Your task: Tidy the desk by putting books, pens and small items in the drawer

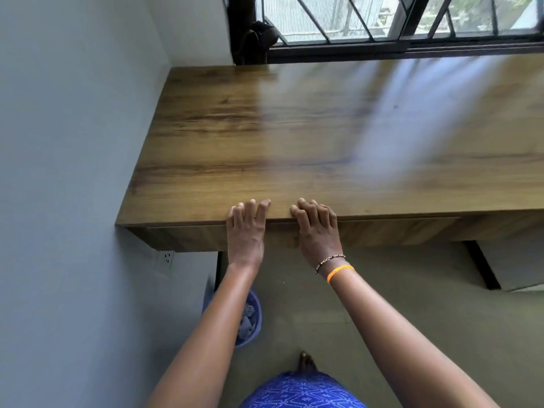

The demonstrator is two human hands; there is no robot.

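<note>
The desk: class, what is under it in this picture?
Under the desk show a blue bin holding crumpled material, a wall socket and a dark leg. The closed drawer hides its contents.

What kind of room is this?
Probably a home bedroom or study: a wood-grain desk stands against a grey wall under a black barred window, with a blue bin on the floor.

Wood-grain bench (265, 136), smooth, with a soft sheen catching window light. Drawer (382, 231) front shows the same brown grain, duller. Wall (73, 142) is matt painted grey. Window frame (382, 48) looks like dark metal. Blue plastic bin (256, 316) holds crumpled cloth. Blue patterned fabric (303, 390) below.
</note>
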